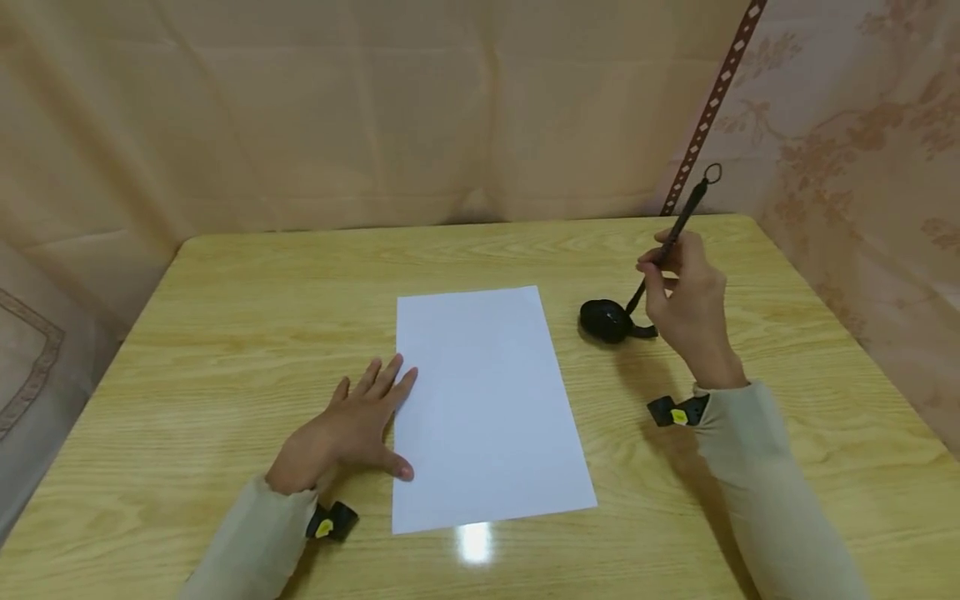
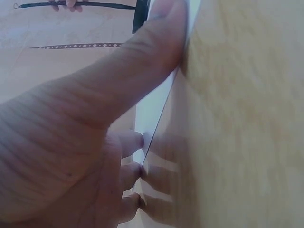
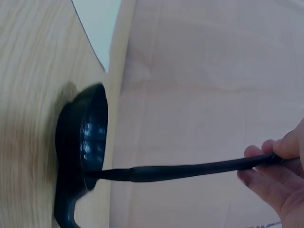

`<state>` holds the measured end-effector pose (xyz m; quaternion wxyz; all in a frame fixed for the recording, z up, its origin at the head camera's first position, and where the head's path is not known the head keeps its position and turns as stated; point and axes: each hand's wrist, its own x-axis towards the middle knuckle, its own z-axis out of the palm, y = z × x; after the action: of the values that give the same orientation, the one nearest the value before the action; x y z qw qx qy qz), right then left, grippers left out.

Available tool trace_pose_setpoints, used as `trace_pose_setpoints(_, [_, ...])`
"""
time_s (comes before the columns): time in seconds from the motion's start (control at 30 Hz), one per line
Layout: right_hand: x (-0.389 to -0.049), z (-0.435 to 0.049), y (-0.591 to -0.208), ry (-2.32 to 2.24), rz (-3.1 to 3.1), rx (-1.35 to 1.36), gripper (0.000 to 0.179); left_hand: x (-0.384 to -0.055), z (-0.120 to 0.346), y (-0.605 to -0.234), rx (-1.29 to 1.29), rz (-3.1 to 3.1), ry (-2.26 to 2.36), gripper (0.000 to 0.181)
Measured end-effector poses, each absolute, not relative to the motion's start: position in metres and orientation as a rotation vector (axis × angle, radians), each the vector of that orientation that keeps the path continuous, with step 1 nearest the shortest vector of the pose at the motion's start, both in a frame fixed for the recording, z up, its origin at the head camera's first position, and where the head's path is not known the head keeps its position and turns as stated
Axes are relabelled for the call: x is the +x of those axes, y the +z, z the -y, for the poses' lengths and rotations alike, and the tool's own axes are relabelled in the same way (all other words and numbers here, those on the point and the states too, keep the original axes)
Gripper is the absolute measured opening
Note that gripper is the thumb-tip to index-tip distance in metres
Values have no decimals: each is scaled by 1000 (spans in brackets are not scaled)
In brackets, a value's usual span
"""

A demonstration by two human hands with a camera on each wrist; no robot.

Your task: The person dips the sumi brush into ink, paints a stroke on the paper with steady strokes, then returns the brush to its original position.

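A sheet of white paper (image 1: 480, 400) lies on the table, and my left hand (image 1: 363, 425) rests along its left edge, fingers spread straight. In the left wrist view the thumb (image 2: 166, 33) presses on the paper's edge. My right hand (image 1: 692, 292) pinches a dark writing brush (image 1: 684, 218) by the middle of its handle, a hanging loop at its top. The brush's tip (image 3: 102, 175) is at the rim of a small black ink dish (image 3: 71, 137) with a curved handle, which stands right of the paper.
The wooden table (image 1: 247, 317) runs back to a beige curtain (image 1: 337, 117). A patterned curtain (image 1: 862, 150) hangs along the right side. Each sleeve has a small black wrist camera (image 1: 678, 411) at its cuff.
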<state>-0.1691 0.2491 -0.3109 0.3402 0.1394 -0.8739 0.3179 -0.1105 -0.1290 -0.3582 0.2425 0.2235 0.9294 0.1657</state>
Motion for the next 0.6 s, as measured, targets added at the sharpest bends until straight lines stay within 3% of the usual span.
trace_pose_setpoints(0.6, [-174,-259,-320,837,2148,280,34,-112,129,-361,616,-2537,449,126])
